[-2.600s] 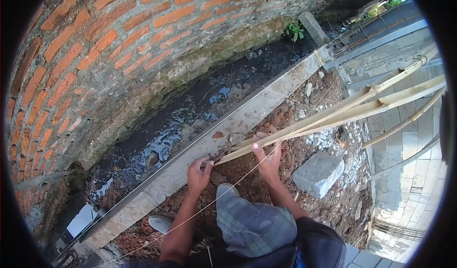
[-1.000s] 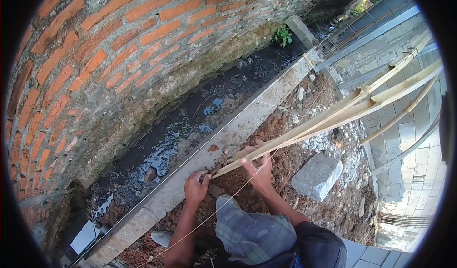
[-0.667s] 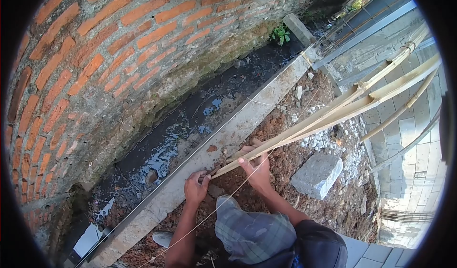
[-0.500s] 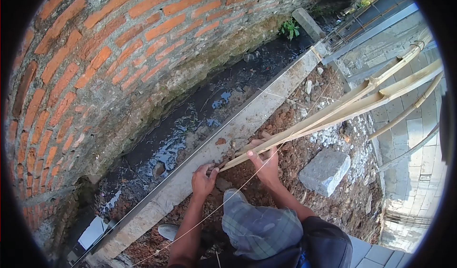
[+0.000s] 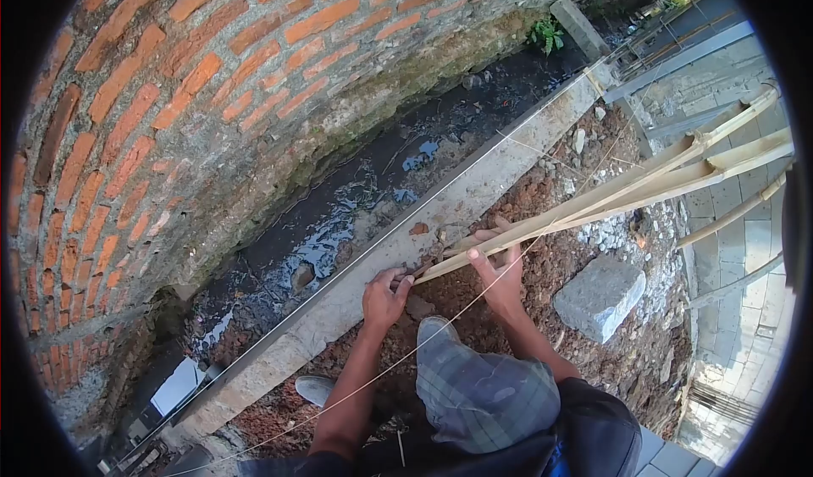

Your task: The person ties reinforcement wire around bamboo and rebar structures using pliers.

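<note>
A long bamboo pole, split into strips toward its far end, runs from beside the concrete ledge out to the upper right. My right hand is closed around it a short way up from the near end, thumb on the near side and fingers on the far side. At the pole's near tip, the fingers of my left hand are pinched together. A thin, dark reddish-brown sliver shows by those fingertips, too small to name. The concrete ledge lies just beyond both hands.
A ditch of dark water lies between the ledge and a brick wall. A rough stone block sits on the soil to the right. A taut string crosses in front of my knee. Paving is at far right.
The whole view has shifted, so everything sits slightly right and mostly lower in the picture. Both hands keep nearly the same places on and beside the bamboo pole.
</note>
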`<move>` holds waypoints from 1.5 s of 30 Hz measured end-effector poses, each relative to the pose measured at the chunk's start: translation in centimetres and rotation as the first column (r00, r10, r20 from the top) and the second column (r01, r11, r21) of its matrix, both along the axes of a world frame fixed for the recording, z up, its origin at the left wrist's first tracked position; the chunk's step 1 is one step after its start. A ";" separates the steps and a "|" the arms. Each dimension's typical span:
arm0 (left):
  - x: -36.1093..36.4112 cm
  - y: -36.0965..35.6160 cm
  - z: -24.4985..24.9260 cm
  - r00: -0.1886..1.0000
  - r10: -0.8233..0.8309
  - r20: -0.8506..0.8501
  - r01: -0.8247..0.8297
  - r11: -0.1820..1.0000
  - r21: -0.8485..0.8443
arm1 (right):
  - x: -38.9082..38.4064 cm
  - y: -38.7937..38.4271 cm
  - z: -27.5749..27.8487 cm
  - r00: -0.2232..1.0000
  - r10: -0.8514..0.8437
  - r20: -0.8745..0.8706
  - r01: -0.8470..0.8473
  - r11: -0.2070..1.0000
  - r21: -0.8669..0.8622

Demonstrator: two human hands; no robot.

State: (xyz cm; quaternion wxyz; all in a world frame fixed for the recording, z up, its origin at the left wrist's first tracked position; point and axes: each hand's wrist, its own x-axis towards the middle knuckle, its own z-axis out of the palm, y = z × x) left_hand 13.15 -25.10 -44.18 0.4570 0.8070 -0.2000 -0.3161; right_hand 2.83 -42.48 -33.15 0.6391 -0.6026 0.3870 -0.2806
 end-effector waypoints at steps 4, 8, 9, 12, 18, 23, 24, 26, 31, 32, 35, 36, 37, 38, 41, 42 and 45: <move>0.0 -0.1 0.1 1.000 0.002 -0.003 -0.002 1.000 -0.005 | 0.0 0.0 0.0 1.000 0.000 -0.014 0.000 1.000 0.006; 0.0 0.0 0.3 1.000 0.000 -0.008 0.000 1.000 0.004 | -0.1 0.1 -0.3 0.999 0.006 -0.039 -0.006 1.000 0.008; 0.0 -0.1 0.3 1.000 -0.002 -0.010 0.002 1.000 0.004 | -0.2 0.1 -0.4 0.999 0.008 -0.040 -0.007 1.000 0.009; 0.2 -0.3 0.7 0.999 -0.023 0.029 0.023 1.000 0.002 | -0.1 0.1 -0.5 0.999 0.022 -0.040 -0.023 1.000 -0.013; 0.5 -2.4 1.9 0.981 -0.141 0.136 0.126 0.986 0.112 | 0.1 0.1 -0.4 0.998 -0.029 -0.053 0.030 0.999 0.022; 1.6 -3.2 0.8 0.975 -0.209 0.076 0.194 0.968 0.161 | -0.1 -0.1 -1.0 0.998 -0.018 -0.053 0.016 1.000 -0.026; 1.9 -3.4 1.0 0.970 -0.235 0.066 0.219 0.958 0.185 | -0.1 -0.1 -1.0 0.998 -0.019 -0.053 0.017 1.000 -0.025; 2.1 -3.9 1.3 0.971 -0.239 0.029 0.226 0.946 0.230 | -0.2 -0.1 -1.1 0.999 -0.011 -0.048 0.009 1.000 -0.025; 1.8 -4.4 1.6 0.977 -0.215 0.013 0.202 0.938 0.281 | 0.0 -0.3 -0.4 0.998 0.009 -0.064 -0.011 0.999 -0.036; 1.7 -4.7 1.6 0.976 -0.216 0.007 0.203 0.928 0.312 | 0.0 -0.2 -0.4 0.998 0.010 -0.066 -0.013 0.999 -0.037; 1.4 -5.3 1.0 0.970 -0.236 0.049 0.203 0.909 0.364 | 0.0 -0.2 -0.7 0.998 -0.010 -0.057 0.008 0.999 -0.031; 1.4 -5.5 1.0 0.960 -0.260 0.100 0.204 0.901 0.384 | 0.1 -0.2 -0.6 0.998 -0.009 -0.058 0.007 1.000 -0.031; 1.2 -5.7 0.9 0.961 -0.260 0.096 0.205 0.900 0.386 | 0.1 -0.1 -0.6 0.998 -0.019 -0.056 0.017 0.999 -0.029; 1.1 -5.9 0.9 0.956 -0.279 0.094 0.219 0.888 0.405 | 0.0 -0.1 -0.5 0.998 -0.027 -0.054 0.025 0.999 -0.028; 1.5 -6.5 0.7 0.962 -0.269 0.046 0.222 0.869 0.441 | 0.0 -0.2 -0.2 0.992 -0.013 -0.127 0.001 0.996 -0.094; 1.3 -6.5 0.5 0.970 -0.244 0.001 0.216 0.864 0.454 | -0.1 -0.1 -0.4 0.991 -0.007 -0.132 -0.004 0.996 -0.086; 1.1 -6.9 -1.1 0.955 -0.293 0.042 0.230 0.825 0.516 | -0.1 -0.5 -0.4 0.998 -0.004 -0.065 -0.001 0.997 -0.082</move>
